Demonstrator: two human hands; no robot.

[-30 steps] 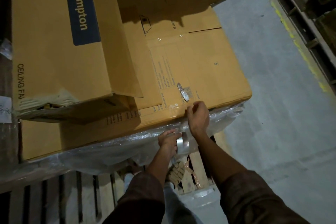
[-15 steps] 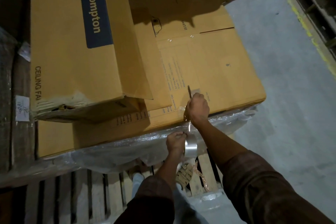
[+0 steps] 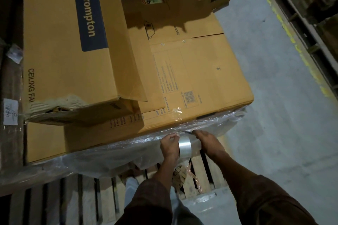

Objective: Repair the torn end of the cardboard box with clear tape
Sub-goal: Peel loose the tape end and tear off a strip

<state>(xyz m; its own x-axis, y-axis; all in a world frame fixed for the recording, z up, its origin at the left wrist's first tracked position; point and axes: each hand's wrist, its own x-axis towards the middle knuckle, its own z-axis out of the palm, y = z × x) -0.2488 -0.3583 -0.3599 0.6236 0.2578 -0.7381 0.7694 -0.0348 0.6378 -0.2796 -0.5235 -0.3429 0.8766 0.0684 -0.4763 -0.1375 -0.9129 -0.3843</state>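
Left hand (image 3: 169, 145) fingers gripping clear tape roll (image 3: 185, 147), right hand (image 3: 205, 139) fingers pinching a dark blade-like tool beside it, apparently cutting tape w/ cardboard box (image 3: 201, 78) just above; next: press strip flat.

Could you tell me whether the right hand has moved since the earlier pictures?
Yes. The right hand has dropped from the big carton's top, by the barcode, to below its near edge, beside the tape roll.

Dim grey concrete floor (image 3: 285, 107), yellow line (image 3: 292, 42).
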